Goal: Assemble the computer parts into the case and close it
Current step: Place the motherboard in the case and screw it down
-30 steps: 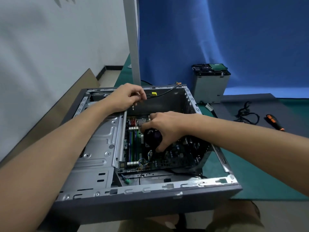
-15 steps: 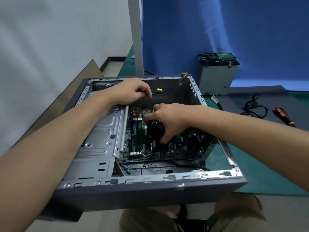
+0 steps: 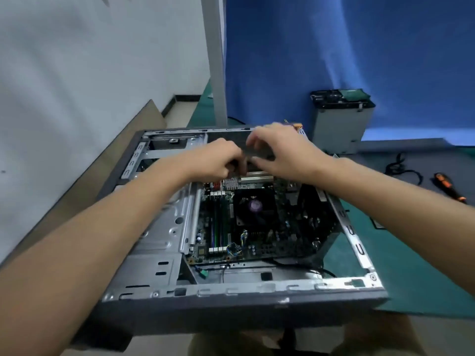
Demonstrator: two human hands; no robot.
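Note:
The open grey computer case (image 3: 231, 291) lies on its side in front of me. Inside it sits the motherboard (image 3: 257, 242), with a black CPU fan (image 3: 254, 206) and memory sticks (image 3: 218, 222). Both my hands meet over the far end of the case, above the board. My left hand (image 3: 218, 160) has its fingers curled and pinches the black cable, which the fingers mostly hide. My right hand (image 3: 285, 152) reaches in from the right and its curled fingertips meet the left hand's at the same spot. This area is motion-blurred. An orange plug (image 3: 298, 125) shows behind my right hand.
A grey metal drive cage (image 3: 339, 124) with a drive on top stands at the back right. An orange-and-black screwdriver (image 3: 449, 188) and a coiled black cable (image 3: 403, 170) lie on the mat (image 3: 411, 265) at right. A grey post (image 3: 216, 60) rises behind the case; cardboard (image 3: 115, 163) leans at left.
My right hand has left the CPU fan and moved up to the far end of the case beside my left hand. The fan is now uncovered. The view has tilted down.

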